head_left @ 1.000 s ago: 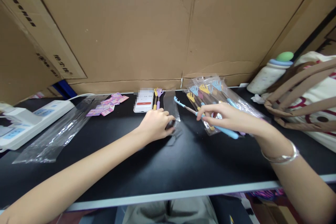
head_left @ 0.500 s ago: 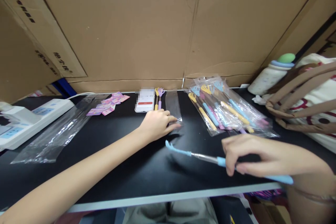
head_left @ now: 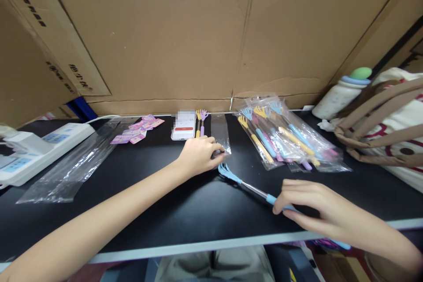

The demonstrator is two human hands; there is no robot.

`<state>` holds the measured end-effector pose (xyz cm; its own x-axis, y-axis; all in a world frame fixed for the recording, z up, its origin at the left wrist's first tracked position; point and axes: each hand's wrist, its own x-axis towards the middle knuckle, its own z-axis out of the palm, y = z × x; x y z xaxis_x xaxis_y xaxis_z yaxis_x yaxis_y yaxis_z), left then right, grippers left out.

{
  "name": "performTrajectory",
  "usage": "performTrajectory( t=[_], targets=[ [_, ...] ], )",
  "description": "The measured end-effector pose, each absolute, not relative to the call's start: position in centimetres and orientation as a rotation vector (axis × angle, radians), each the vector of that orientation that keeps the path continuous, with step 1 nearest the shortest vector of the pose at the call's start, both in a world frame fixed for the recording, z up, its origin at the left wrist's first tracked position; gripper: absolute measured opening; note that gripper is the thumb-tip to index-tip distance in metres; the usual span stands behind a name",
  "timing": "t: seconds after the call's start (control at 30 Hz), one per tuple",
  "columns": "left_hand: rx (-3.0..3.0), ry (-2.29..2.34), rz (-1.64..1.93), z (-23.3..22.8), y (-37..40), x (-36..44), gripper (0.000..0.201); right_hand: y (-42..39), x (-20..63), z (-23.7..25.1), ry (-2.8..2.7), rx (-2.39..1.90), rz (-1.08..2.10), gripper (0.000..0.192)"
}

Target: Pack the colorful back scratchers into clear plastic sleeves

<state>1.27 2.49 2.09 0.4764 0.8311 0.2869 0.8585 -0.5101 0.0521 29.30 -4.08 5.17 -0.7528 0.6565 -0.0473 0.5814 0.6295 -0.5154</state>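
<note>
My right hand (head_left: 317, 211) grips the blue handle of a blue back scratcher (head_left: 243, 182), whose claw end lies just below the open end of a small clear plastic bag (head_left: 220, 134). My left hand (head_left: 197, 155) pinches the near edge of that bag against the black table (head_left: 165, 202). A pile of bagged scratchers (head_left: 284, 139) in blue, yellow and pink lies to the right, beyond my right hand.
A phone (head_left: 183, 126) and two loose scratchers (head_left: 200, 122) lie at the back centre. Pink cards (head_left: 137, 130), clear bags (head_left: 72, 165) and a white power strip (head_left: 36, 147) are at the left. A bottle (head_left: 340, 90) and a tote bag (head_left: 386, 128) stand at the right. Cardboard walls the back.
My right hand lifted a blue scratcher off the pile, drew it toward me, then swung its claw end up to the bag's mouth. My left hand stayed on the bag.
</note>
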Motion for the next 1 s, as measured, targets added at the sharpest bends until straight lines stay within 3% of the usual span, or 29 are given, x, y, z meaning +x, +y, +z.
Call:
performTrajectory(
  t=[0.4, 1.0],
  targets=[
    [-2.624, -1.454, -0.439, 1.6, 2.3, 1.2, 0.027, -4.9, 30.3, 4.4, -2.655, -1.054, 0.687, 0.020],
    [-2.572, -1.396, -0.392, 1.3, 2.0, 1.5, 0.031, -7.5, 30.2, 3.5, -2.641, -1.067, 0.148, 0.017]
  ],
)
